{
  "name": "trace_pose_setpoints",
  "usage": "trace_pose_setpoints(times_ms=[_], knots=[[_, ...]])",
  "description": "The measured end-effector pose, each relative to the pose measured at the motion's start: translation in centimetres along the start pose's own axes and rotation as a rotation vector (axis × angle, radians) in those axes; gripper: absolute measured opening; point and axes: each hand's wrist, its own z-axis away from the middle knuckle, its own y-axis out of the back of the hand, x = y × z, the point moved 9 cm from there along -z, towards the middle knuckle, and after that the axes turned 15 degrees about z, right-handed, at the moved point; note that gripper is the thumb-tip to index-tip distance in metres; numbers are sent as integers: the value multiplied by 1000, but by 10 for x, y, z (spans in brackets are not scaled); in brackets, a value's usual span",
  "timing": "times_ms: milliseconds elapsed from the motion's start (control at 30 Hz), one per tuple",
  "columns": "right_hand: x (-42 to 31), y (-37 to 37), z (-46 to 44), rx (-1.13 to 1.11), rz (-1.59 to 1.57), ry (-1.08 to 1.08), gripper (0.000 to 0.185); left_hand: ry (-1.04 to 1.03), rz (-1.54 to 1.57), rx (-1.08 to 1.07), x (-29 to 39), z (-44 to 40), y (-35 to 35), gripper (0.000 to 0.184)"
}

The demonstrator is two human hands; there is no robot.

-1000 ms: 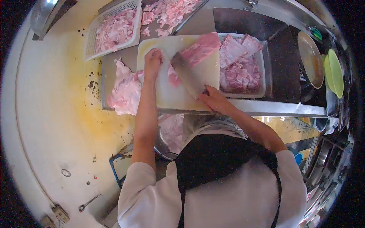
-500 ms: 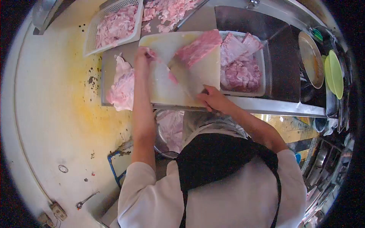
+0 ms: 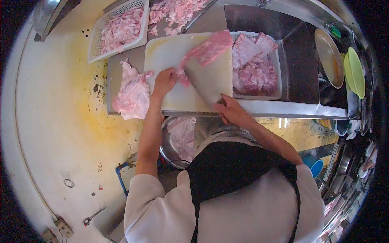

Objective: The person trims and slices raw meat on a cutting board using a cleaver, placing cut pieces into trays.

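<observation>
My right hand [image 3: 235,111] is wrapped round the handle of a broad-bladed knife [image 3: 204,86], low on the right of the white cutting board [image 3: 162,50]. Its blade points up and left, close against a long piece of raw pink meat [image 3: 212,48]. The meat runs from the board's top right down to a narrow end near the middle. My left hand [image 3: 165,82] is closed at that narrow end, fingers pinching its edge. Left of the board lies a pale, fatty slab of meat [image 3: 133,95].
A white perforated basket [image 3: 91,48] of trimmings stands at the upper left, with loose scraps [image 3: 178,15] beside it. Right of the board, a white tray [image 3: 278,87] holds meat cuts. Below the counter edge is a metal bowl [image 3: 167,146] with more meat.
My left hand has come down and right from the board's upper left to the meat's narrow end. A strip it held now lies on the left slab. The knife stays nearly in place.
</observation>
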Motion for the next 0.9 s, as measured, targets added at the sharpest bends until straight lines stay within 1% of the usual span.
trace_pose_setpoints(times_ms=[100, 133, 200, 233, 267, 333, 400, 433, 467, 533, 567, 600, 667, 733, 767, 833, 900], knots=[[-6, -17, -40, -37, 56, 81, 47, -18, 5, -20, 3, 0, 0, 21], [-17, -19, -52, -40, 62, 75, 45, -24, -1, -25, 4, -1, 0, 22], [-36, -23, -69, -44, 72, 64, 40, 9, -52, -52, -2, -1, -2, 24], [-36, -24, -70, -13, 109, 96, 41, 25, -77, -65, -7, -2, -2, 25], [-33, -29, -70, 18, 145, 126, 42, -4, -32, -17, -8, 1, 5, 26], [-28, -42, -55, -42, 205, 152, 44, -62, 59, 75, -17, 10, 25, 31], [-6, -49, -17, -215, 256, 137, 46, 95, 385, 277, -39, 14, 67, 23], [12, -48, -3, -250, 170, 80, 46, 177, 548, 377, -42, 18, 82, 19], [28, -46, 7, -289, 86, 25, 46, 190, 723, 382, -31, 18, 89, 19], [35, -16, 17, -181, 108, -54, 41, 214, 1069, 394, 9, 19, 110, 19], [36, -3, 22, -126, 118, -93, 39, 167, 1053, 441, 46, 22, 121, 17], [34, 8, 24, -63, 60, -96, 34, 115, 1038, 482, 83, 26, 131, 17], [33, 34, 32, 81, -53, -104, 25, -201, 1396, 287, 145, 31, 144, 20], [32, 50, 45, 187, -101, -54, 23, -589, 1467, -151, 230, 32, 150, 21], [31, 56, 51, 237, -125, -25, 22, -603, 1520, -225, 234, 25, 146, 21], [40, 63, 59, 307, -150, -80, 21, -637, 1618, -386, 242, -10, 137, 21], [54, 69, 72, 376, -184, -119, 21, -293, 1720, 176, 171, -96, 109, 19]])
